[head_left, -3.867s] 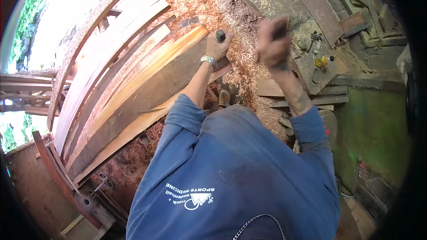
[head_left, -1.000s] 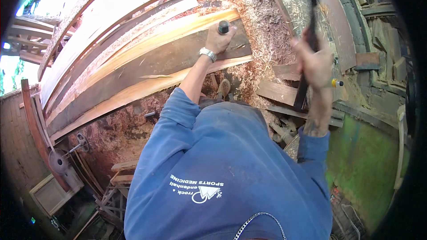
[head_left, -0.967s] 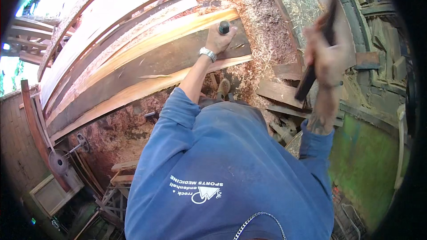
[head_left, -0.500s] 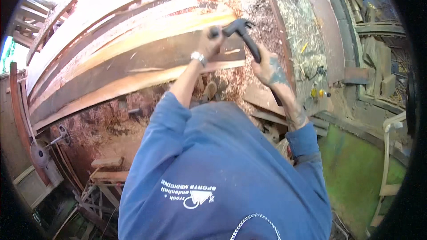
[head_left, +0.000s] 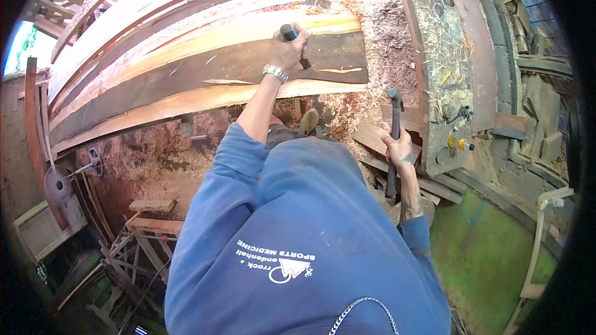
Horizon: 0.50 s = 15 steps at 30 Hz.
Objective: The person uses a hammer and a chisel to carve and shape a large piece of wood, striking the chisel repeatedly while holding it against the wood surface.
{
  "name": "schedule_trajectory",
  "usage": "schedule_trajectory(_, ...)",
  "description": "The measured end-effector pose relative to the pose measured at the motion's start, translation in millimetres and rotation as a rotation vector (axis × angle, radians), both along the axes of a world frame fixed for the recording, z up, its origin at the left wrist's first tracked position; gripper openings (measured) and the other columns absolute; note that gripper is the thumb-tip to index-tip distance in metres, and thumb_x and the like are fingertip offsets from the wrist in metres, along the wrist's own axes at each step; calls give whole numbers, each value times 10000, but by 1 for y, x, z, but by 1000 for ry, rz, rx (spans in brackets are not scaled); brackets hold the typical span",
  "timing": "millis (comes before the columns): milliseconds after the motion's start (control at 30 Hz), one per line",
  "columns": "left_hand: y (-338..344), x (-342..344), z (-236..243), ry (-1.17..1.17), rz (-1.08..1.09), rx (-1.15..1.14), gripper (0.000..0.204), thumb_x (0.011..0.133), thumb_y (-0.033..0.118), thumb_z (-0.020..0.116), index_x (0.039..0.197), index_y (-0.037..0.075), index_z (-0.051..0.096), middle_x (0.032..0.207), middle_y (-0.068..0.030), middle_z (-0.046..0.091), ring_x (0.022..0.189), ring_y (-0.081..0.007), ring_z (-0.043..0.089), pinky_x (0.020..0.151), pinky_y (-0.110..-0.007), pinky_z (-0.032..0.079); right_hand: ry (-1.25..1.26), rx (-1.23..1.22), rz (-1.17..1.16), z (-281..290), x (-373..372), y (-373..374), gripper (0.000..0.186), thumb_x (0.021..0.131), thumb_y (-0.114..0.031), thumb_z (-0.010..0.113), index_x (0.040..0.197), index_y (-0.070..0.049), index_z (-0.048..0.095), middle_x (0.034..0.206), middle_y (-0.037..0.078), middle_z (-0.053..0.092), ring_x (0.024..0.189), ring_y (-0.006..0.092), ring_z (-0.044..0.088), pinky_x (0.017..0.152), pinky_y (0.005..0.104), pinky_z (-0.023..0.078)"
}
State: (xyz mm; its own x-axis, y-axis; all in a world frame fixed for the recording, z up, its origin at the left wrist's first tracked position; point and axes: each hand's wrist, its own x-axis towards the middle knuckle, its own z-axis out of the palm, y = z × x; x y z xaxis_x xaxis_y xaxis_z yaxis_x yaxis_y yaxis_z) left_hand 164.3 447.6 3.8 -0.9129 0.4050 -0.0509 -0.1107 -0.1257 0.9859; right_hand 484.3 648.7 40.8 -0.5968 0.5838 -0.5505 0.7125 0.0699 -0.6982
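My left hand [head_left: 287, 53], with a metal watch on its wrist, grips a chisel [head_left: 288, 31] by its dark handle. The chisel's blade points down at the brown board [head_left: 236, 65] near its right end, where a split sliver [head_left: 338, 71] lies. Off to the right, apart from the board, my right hand [head_left: 400, 149] is closed around the handle of a black claw hammer [head_left: 395, 115]. The hammer's head is at the far end, away from me. Long pale strips [head_left: 226, 84] of torn wood run along the board.
Wood shavings cover the bench around the boards. A ledge [head_left: 456, 68] strewn with shavings runs along the right, with a yellow bottle-like item [head_left: 460, 144] on it. Loose planks [head_left: 372, 139] lie below the right hand. A sawhorse-like wooden frame [head_left: 155, 226] stands lower left.
The hammer has swung away from the chisel, down and to the right with my right hand. My left hand stays on the chisel, and the view has shifted slightly.
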Motion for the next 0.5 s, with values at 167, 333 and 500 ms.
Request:
schedule_trajectory(167, 10, 0, -5, 123, -51, -130, 239, 878, 184, 687, 710, 76, 556, 595, 6, 566, 534, -79, 523, 489, -262, 428, 2, -5, -24, 15, -10, -9, 173, 802, -66, 647, 892, -12, 510, 557, 28, 498, 365, 126, 468, 338, 301, 362)
schedule_trajectory(333, 37, 1, -6, 350, -214, -323, 260, 888, 254, 686, 751, 61, 581, 614, 8, 591, 545, -75, 518, 537, -271, 447, 337, 105, 50, 94, -71, 3, 192, 857, -103, 658, 994, -47, 537, 598, -2, 521, 403, 80, 474, 338, 253, 379)
schedule_trajectory(500, 32, -10, -11, 241, -260, -283, 239, 883, 228, 696, 750, 67, 581, 617, 13, 580, 556, -71, 516, 528, -263, 440, 1016, 282, -308, 264, -144, 24, 176, 925, -214, 550, 823, -71, 544, 630, -12, 464, 522, 70, 407, 474, 214, 328)
